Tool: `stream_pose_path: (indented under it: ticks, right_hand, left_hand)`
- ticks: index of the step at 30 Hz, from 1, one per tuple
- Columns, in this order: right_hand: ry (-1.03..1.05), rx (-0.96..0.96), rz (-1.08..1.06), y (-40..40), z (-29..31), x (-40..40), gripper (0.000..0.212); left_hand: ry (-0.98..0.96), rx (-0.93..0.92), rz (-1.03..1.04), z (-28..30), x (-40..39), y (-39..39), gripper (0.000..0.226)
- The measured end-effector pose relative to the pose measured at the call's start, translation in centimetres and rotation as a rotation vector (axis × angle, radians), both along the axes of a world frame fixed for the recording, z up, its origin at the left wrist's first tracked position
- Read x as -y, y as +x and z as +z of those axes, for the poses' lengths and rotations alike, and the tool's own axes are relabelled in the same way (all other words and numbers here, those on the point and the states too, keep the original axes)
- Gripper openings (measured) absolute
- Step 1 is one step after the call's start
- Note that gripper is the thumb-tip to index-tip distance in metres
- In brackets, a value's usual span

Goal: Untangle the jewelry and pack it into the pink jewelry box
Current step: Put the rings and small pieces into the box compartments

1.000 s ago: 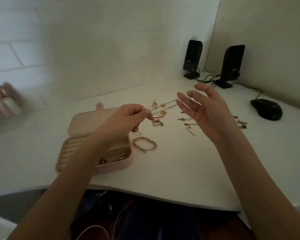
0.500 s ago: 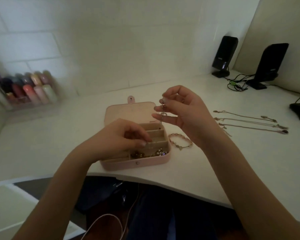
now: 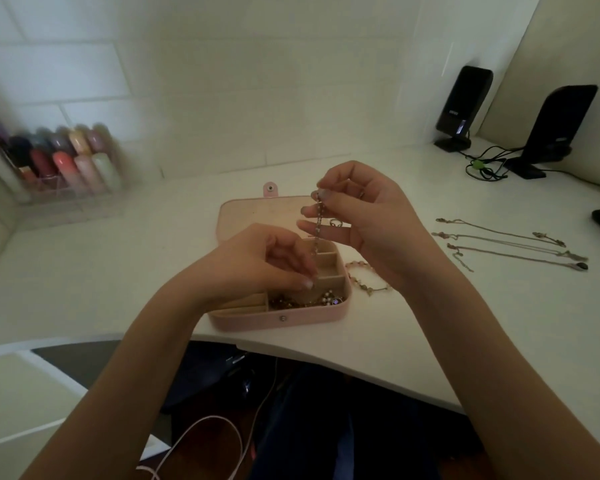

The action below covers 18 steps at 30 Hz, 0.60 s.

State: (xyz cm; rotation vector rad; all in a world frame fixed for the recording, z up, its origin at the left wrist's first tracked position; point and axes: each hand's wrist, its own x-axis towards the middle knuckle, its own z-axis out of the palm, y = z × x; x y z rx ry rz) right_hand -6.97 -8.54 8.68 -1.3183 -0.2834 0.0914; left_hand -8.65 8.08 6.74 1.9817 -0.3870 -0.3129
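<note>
The right hand (image 3: pixel 368 220) pinches a chain (image 3: pixel 317 225) hanging above the half-filled box (image 3: pixel 284 318), the left hand (image 3: pixel 257 263) curls below it with its hold unclear, and three necklaces (image 3: pixel 510 242) and a bracelet (image 3: pixel 368 277) wait further right.

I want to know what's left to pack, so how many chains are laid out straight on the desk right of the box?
3, side by side: far chain, middle chain, near chain. None looks hidden.

Two black speakers (image 3: pixel 464 109) back right; blurred bottles (image 3: pixel 59 161) left
</note>
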Motion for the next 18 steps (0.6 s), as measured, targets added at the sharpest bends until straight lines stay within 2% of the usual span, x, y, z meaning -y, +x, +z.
stream_pose_path:
  ticks: [7, 9, 11, 14, 17, 18]
  right_hand:
    - [-0.014, -0.02, 0.032, -0.5, 0.1, -0.6, 0.015]
    - [-0.044, -0.019, 0.049, -0.7, 0.0, -0.6, 0.013]
    - [-0.092, 0.001, 0.062, -0.9, -0.2, -0.5, 0.014]
    - [-0.156, 0.03, 0.061, -1.1, -0.5, -0.6, 0.019]
    - [-0.131, 0.009, 0.016, -1.1, -0.7, 0.3, 0.02]
    - [-0.186, 0.009, -0.032, -1.1, -1.0, 0.9, 0.021]
  left_hand:
    - [0.281, 0.076, -0.076, 1.2, -1.3, -0.4, 0.018]
    - [0.33, 0.117, -0.037, 1.6, -1.5, -0.5, 0.019]
    - [0.291, 0.14, 0.042, 1.6, -1.2, -0.4, 0.032]
    - [0.136, 0.052, 0.028, 1.2, -0.2, -0.4, 0.054]
    - [0.189, 0.057, 0.035, 0.9, 0.1, -0.6, 0.042]
    - [0.238, 0.069, 0.046, 0.9, -0.1, -0.6, 0.037]
